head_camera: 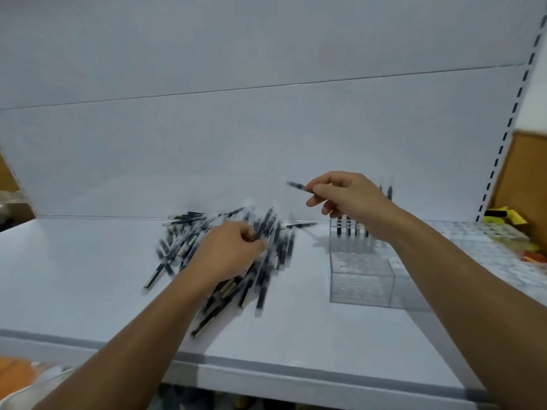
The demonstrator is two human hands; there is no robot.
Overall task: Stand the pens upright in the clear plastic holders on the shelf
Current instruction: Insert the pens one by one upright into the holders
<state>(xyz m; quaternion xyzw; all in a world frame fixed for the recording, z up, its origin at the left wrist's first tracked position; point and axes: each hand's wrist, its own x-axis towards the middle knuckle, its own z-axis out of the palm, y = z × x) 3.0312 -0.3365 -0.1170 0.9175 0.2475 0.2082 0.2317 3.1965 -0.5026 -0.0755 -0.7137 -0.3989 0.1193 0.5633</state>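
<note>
White sheet metal forms the shelf (88,276) that carries all task items. Locate the pile of pens (275,250) just left of the shelf centre: dark-barrelled pens lie flat, criss-crossed and overlapping. One loose pen (302,224) lies apart from the pile at its 2 o'clock edge.

Your left hand (228,250) rests palm down on top of the pile, fingers curled into the pens at the hand's 1 o'clock side. Motion blur prevents you from telling whether those fingers close round a pen.

Your right hand (346,196) hangs above the shelf at 2 o'clock from the pile. Thumb and forefinger pinch a single pen (297,185), which is roughly level and points toward 9 o'clock; the other fingers are loosely curled beneath.

Two clear plastic holders sit at 3 o'clock from the pile. The rear holder (352,245) lies directly below the right wrist and contains several upright pens (340,227). The front holder (361,279) touches it on the 6 o'clock side.

Further clear holders (488,255) extend along the shelf toward 3 o'clock. A yellow object (503,216) and a brown board (524,179) occupy the far right end.
</note>
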